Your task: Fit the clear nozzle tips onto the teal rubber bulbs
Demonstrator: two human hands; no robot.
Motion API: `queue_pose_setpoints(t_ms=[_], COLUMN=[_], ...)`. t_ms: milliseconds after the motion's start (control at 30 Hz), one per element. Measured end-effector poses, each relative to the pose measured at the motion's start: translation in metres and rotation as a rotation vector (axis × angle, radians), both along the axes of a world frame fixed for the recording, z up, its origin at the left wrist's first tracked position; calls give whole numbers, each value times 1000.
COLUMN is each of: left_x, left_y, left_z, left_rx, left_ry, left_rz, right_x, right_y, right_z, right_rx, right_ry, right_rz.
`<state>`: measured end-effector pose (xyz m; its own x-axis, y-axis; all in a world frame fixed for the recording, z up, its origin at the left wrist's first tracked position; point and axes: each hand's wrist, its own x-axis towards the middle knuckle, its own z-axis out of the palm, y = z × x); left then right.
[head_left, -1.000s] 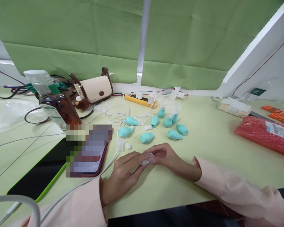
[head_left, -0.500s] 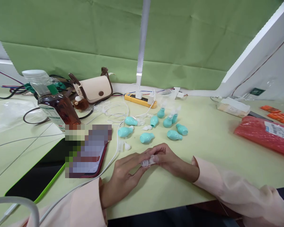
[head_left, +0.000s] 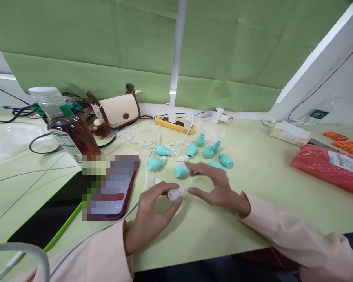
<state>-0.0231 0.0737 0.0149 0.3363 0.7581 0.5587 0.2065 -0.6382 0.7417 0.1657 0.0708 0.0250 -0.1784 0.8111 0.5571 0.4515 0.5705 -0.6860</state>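
Observation:
Between thumb and forefinger, my left hand (head_left: 155,211) pinches a small clear plastic tube piece (head_left: 175,193), its round open end facing me. My right hand (head_left: 214,186) is off the piece, thumb and fingers spread, with its fingertips over the table near a teal squeeze bulb (head_left: 181,171). Several more teal bulbs lie or stand beyond, among them one lying bulb (head_left: 156,163) with a white tip and an upright one (head_left: 208,150) with a clear top. The right fingers partly cover another bulb (head_left: 217,167). A small white nozzle (head_left: 158,180) lies behind my left hand.
To the left are a phone with a green edge (head_left: 47,211), a second phone (head_left: 114,196) and a brown bottle (head_left: 73,135). Farther back sit a cream handbag (head_left: 117,109) and a yellow power strip (head_left: 170,124) with white cables. A red package (head_left: 326,164) lies right.
My right hand has let go of the clear piece, opened and moved slightly up toward the bulbs. My left hand keeps hold of the piece, which has shifted a little left.

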Motion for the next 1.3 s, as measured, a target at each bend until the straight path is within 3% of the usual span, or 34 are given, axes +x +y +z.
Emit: queue_pose_setpoints(t_ms=[33, 100, 233, 333, 467, 600, 700, 800, 1000, 1300], left_x=[0, 1, 3, 3, 3, 2, 0, -1, -3, -6], left_y=[1, 2, 5, 7, 8, 6, 5, 6, 8, 8], left_z=[-1, -1, -1, 0, 0, 0, 4, 11, 16, 17], left_rx=[-41, -92, -104, -81, -148, -335, -311, -250, -299, -444], left_ry=[-10, -27, -29, -22, -29, 13, 75, 214, 362, 369], left_rz=[14, 22, 3, -8, -58, -161, -174, -245, -370, -559], right_x=[3, 7, 9, 9, 6, 5, 8, 10, 6, 2], right_y=[4, 13, 24, 25, 14, -1, -4, -6, -16, -21], right_z=[-1, -4, -16, -18, -4, 14, 17, 14, 11, 13], right_rx=[116, 186, 46, 96, 125, -179, -354, -397, -316, -285], right_ry=[-149, -435, -709, -589, -101, 287, 398, 419, 212, 0], right_rz=[-64, -158, -168, -163, -138, 173, 374, 389, 263, 257])
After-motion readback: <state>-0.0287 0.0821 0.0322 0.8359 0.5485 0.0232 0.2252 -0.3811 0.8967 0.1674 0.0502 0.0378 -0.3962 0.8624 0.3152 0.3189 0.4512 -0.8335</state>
